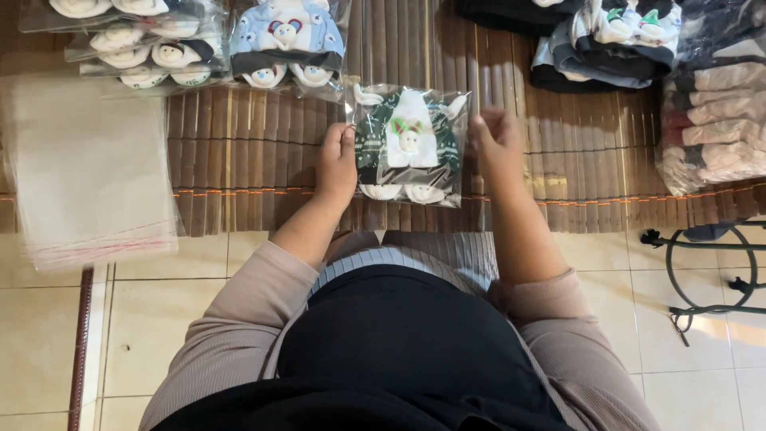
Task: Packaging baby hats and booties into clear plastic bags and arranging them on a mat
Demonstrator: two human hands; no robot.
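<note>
A clear plastic bag [408, 144] holding a folded dark green and white garment with small animal faces lies on a brown bamboo mat [239, 168] in front of me. My left hand [337, 164] grips the bag's left edge. My right hand [496, 144] pinches its right edge, fingers curled. Both arms wear beige sleeves.
A stack of empty clear bags [88, 168] lies at the left. Packed garments in bags [199, 40] are piled at the far left, loose folded garments [606, 40] at the far right, pink ones [714, 120] in a bag beside them. A black metal stand [702, 271] sits on the tile floor.
</note>
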